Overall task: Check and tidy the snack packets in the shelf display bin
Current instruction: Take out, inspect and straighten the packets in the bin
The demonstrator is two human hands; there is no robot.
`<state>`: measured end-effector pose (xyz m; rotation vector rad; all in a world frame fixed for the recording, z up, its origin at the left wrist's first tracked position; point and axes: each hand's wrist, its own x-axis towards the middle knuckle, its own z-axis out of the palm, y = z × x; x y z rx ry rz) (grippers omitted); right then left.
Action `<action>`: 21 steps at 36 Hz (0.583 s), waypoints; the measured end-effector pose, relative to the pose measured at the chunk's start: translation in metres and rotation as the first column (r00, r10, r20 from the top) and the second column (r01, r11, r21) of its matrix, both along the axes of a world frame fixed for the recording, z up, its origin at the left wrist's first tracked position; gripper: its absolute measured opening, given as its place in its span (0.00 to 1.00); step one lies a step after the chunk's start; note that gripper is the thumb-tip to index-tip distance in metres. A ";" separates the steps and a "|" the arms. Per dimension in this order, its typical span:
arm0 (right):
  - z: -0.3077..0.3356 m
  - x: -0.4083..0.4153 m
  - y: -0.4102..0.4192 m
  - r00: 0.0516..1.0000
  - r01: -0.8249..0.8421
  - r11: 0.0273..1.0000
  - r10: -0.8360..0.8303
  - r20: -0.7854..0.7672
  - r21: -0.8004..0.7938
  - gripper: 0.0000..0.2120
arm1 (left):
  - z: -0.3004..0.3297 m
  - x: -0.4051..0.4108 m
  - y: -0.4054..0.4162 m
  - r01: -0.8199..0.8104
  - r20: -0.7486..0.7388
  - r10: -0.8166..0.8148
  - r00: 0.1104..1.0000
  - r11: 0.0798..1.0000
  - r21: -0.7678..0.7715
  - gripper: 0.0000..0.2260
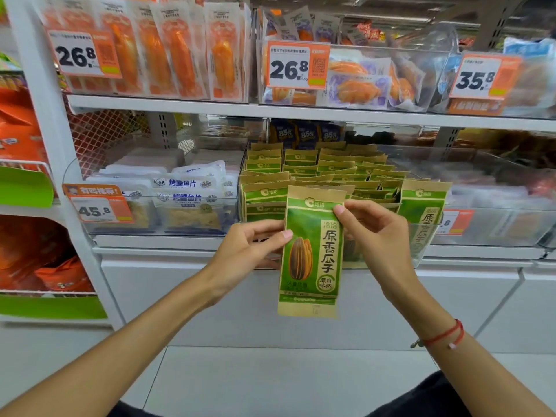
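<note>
From the head camera, a person holds one green seed packet (311, 251) upright in front of the clear bin (421, 236) on the shelf. The left hand (252, 248) pinches its left edge, the fingers clamped; the right hand (373, 227) pinches its top right corner. More green packets (316, 173) stand in rows inside the bin.

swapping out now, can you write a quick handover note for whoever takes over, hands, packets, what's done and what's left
Left hand: pinches the left edge of the held packet.
Right hand: pinches its upper right edge.
The held packet is upright, face toward the camera, out in front of the bin.
Other green packets stand in rows in the bin; one leans at the front right.
Done: one packet pulled out for checking.
Left: return it to a row, probably straighten the leaning one, check the others.
</note>
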<state>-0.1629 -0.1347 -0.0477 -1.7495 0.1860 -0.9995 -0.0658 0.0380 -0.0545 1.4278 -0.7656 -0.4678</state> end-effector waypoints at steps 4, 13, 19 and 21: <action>-0.003 -0.002 0.006 0.996 0.042 0.988 -0.052 -0.070 -0.147 0.23 | 0.000 -0.003 -0.003 -0.115 0.051 0.120 0.991 0.990 -0.085 0.08; -0.015 -0.003 0.026 0.967 -0.046 0.947 -0.039 -0.253 -0.318 0.51 | 0.003 -0.015 -0.009 -0.147 0.093 0.166 0.982 0.972 -0.182 0.09; -0.005 -0.008 0.024 0.960 -0.146 0.967 0.087 -0.268 -0.211 0.42 | 0.004 -0.011 -0.007 -0.060 0.066 0.069 0.995 0.991 -0.123 0.16; -0.003 -0.009 0.022 0.951 -0.179 0.974 0.134 -0.280 -0.140 0.40 | 0.004 -0.006 -0.005 0.001 0.036 0.002 0.999 0.997 -0.071 0.17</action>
